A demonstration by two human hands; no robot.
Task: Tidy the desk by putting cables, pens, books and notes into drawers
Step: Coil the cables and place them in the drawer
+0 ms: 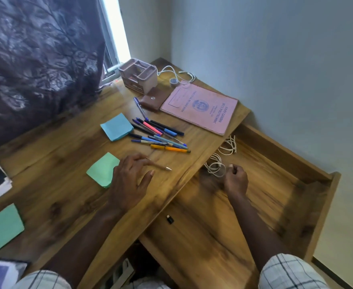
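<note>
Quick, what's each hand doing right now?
Left hand: open, fingertips on a pen.
Right hand: curled shut over the drawer, holding nothing visible.

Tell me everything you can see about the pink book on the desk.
The pink book is thin and closed, lying flat at the far right end of the desk, near the edge above the open drawer. Its soft cover looks like worn card, printed in blue with a round emblem, a label box and lettering. A brown pouch lies right beside its left edge.

Head camera, close above desk [67, 142], facing forward-down.
</note>
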